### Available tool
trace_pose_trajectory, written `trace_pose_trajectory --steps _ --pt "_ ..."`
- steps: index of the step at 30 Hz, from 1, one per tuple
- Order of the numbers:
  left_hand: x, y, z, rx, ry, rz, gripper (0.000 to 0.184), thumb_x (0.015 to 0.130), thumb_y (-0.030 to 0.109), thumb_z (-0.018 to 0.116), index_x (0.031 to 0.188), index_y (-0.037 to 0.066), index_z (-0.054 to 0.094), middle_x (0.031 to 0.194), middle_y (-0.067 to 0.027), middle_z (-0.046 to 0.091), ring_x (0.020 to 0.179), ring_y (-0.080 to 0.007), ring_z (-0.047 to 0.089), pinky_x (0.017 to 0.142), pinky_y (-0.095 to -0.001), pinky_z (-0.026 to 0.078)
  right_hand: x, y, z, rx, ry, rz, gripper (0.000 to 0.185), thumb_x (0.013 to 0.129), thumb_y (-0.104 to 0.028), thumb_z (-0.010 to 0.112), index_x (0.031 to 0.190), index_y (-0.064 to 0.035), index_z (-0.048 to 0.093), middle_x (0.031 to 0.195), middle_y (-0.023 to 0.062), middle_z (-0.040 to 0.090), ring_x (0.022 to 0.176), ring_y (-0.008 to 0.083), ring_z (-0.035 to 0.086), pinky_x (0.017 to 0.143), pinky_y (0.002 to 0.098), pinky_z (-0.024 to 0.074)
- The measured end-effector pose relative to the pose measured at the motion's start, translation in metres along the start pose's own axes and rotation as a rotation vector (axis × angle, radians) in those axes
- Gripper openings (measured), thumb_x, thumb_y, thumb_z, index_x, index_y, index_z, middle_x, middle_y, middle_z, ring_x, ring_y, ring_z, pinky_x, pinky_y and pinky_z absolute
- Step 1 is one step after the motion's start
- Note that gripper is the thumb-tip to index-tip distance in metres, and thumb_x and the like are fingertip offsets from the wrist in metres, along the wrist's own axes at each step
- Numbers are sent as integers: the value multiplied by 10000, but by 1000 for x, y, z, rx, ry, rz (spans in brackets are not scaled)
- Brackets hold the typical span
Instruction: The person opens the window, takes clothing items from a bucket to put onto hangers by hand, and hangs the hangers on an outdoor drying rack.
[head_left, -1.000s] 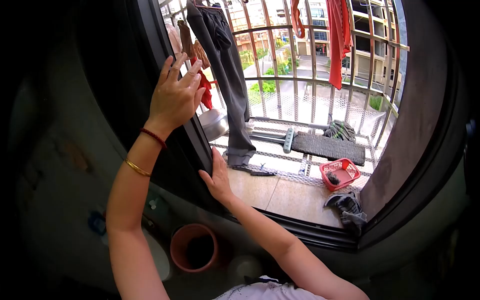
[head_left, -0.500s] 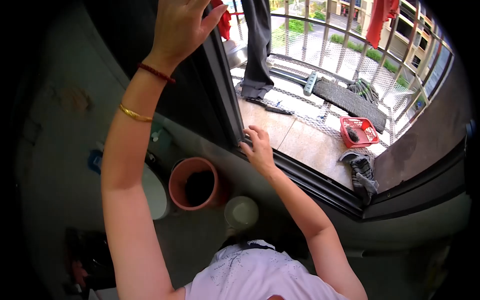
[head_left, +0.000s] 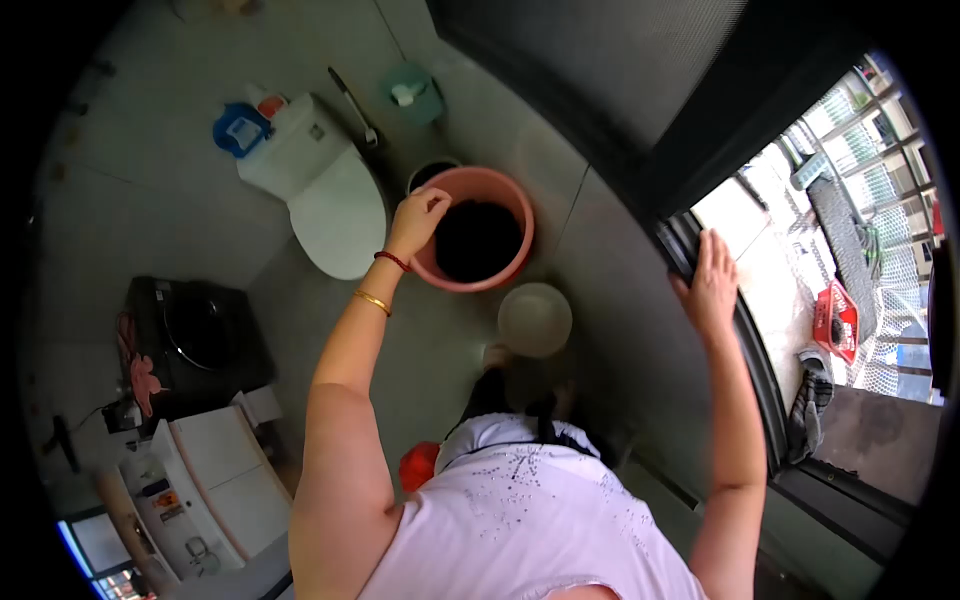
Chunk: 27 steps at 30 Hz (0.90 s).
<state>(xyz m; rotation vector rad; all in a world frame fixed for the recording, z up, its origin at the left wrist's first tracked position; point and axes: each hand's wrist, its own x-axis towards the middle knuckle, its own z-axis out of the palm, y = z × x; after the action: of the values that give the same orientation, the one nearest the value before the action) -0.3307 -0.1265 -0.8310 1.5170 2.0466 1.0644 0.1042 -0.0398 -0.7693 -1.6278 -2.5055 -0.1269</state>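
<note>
My left hand (head_left: 418,222), with a red bracelet and a gold bangle at the wrist, is over the left rim of a pink bucket (head_left: 524,205) holding something dark. Its fingers are curled together, and whatever they may hold is too small to make out. My right hand (head_left: 710,285) rests with its fingers stretched on the dark window frame (head_left: 755,350) at the right. Beside the bucket stands a pale round basin (head_left: 535,320).
A white toilet (head_left: 340,215) and a brush (head_left: 355,105) are at the upper left. A black washing machine (head_left: 200,340) and white cabinet (head_left: 225,470) are lower left. Beyond the window lie a red basket (head_left: 835,320) and a striped cloth (head_left: 812,400).
The view has swung down and left into the room. My left hand has dropped from the window panel to the bucket, its fingers now curled. My right hand remains at the window frame.
</note>
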Motion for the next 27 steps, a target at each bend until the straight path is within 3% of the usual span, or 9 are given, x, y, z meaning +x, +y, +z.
trace_pose_trajectory --steps 6,12,15,16,19,20,24,27 --pt "-19 -132 14 48 -143 -263 197 788 226 599 862 49 645 844 -131 638 757 -274 618 692 -351 477 9 -5 1 48 20 -26 774 672 -201 721 1303 8 326 1350 178 352 1249 328 330 1031 417 254" --pt "-7 -212 89 -106 -237 -375 233 726 243 655 829 34 656 800 -141 645 771 -273 619 711 -360 482 13 -13 0 16 -12 7 767 693 -199 701 1322 -4 309 1338 191 360 1216 359 352 1006 438 272" --pt "-2 -259 149 85 -297 -477 452 697 314 691 1046 44 598 998 -208 602 1031 -338 523 882 -386 437 8 -4 4 -7 -50 51 769 700 -246 701 1300 35 311 1272 267 378 1156 437 362 983 478 289" --pt "9 -259 151 74 -374 -622 638 682 341 708 1209 61 483 1168 -242 499 1131 -379 439 953 -396 389 4 2 10 -32 -57 75 746 709 -188 681 1317 18 302 1282 264 371 1170 428 357 987 467 292" --pt "14 -297 196 82 -123 -832 784 654 369 730 1291 75 382 1272 -253 394 1155 -387 419 970 -416 373 1 7 12 -18 -71 91 760 694 -155 694 1308 41 291 1272 275 366 1188 439 335 984 471 302" --pt "14 -318 210 -75 -92 -920 982 612 408 762 1378 114 221 1392 -252 215 1220 -417 345 999 -446 338 -4 14 13 -27 -75 106 773 690 -172 700 1310 41 290 1275 279 361 1193 439 328 988 477 292" --pt "41 -299 216 -62 -82 -1204 1185 556 444 800 1424 174 39 1445 -250 66 1287 -463 211 1040 -476 275 -8 12 10 -133 -109 176 838 671 -286 719 1318 35 293 1281 306 338 1215 448 282 1009 515 226" --pt "45 -320 238 -196 97 -1344 1199 543 439 807 1423 170 38 1449 -246 41 1282 -450 235 1034 -477 290 -19 24 11 -207 -127 150 849 705 -302 704 1331 59 258 1315 312 298 1216 457 288 1010 503 235"
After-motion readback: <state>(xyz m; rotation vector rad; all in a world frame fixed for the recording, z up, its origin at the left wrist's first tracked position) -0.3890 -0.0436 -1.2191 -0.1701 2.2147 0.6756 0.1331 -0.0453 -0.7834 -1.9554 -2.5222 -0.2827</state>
